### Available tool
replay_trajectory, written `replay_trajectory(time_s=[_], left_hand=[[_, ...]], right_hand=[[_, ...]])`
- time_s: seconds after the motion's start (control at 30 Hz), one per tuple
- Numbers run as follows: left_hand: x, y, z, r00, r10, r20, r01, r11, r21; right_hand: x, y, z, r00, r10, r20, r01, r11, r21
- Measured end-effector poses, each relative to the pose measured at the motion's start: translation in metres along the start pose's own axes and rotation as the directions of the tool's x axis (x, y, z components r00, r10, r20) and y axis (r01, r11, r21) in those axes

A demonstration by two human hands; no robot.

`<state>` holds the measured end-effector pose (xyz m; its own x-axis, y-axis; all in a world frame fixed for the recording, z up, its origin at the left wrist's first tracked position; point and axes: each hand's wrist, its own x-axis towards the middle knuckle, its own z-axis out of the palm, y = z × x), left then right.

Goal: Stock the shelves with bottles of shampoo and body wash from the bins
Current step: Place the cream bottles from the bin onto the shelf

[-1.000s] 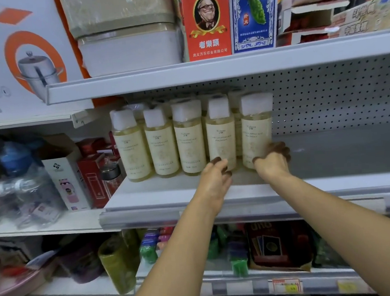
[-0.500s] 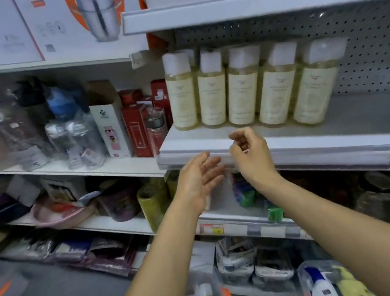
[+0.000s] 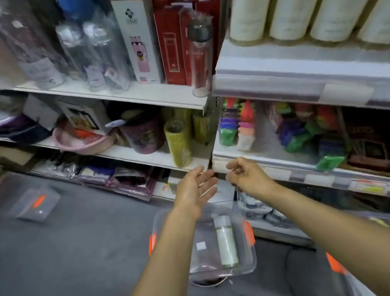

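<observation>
Head view looks down over the person's two bare forearms toward the aisle; the left hand point(image 3: 196, 189) is flat with its palm showing, fingers straight and a little spread, nothing in it; the right hand point(image 3: 246, 178) is just beside it, not touching, fingers loosely curled toward the palm, and I can see nothing held in them, though blur smears the fingertips; both hover in front of a lower shelf's edge, above a clear bin point(image 3: 250, 263) with orange latches standing on the grey floor point(image 3: 70, 262); one bottle point(image 3: 226, 243) with a pale label lies on its side in that bin, near the right wall, white cap end toward the shelves; at the top right a row of cream-labelled bottles point(image 3: 248, 10) stands upright, side by side, near the front of the white shelf point(image 3: 276, 71); a second clear container point(image 3: 35, 202) with an orange mark, blurred, sits on the floor well to the left; red boxes point(image 3: 172, 44) and wrapped clear flasks point(image 3: 92, 46) stand on the neighbouring shelf.
</observation>
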<state>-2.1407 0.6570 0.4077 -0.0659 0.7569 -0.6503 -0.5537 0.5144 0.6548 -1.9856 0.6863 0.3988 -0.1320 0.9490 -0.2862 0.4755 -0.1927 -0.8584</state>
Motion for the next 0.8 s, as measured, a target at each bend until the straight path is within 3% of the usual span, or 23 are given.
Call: replay_trajectory(time_s=[0.13,0.37,0.63,0.8], left_hand=[[0.030,-0.033,-0.043,0.986,-0.124,-0.116,0.122,0.992,-0.027],[0.099,-0.111,-0.091,0.926,-0.286,-0.245,0.287,0.957,-0.033],[0.179,-0.221,-0.126,0.850,-0.441,-0.289,0.442,0.895,-0.064],[0.215,-0.276,-0.142,0.812,-0.491,-0.316,0.505,0.862,-0.042]], right_hand=[[0.020,0.041,0.042,0.958,0.237,0.159,-0.241,0.970,0.006],[0.047,0.152,0.094,0.809,0.543,0.226,-0.572,0.816,0.086],[0.067,0.290,0.150,0.699,0.689,0.192,-0.712,0.696,0.095],[0.078,0.360,0.187,0.675,0.722,0.153,-0.734,0.677,0.047]])
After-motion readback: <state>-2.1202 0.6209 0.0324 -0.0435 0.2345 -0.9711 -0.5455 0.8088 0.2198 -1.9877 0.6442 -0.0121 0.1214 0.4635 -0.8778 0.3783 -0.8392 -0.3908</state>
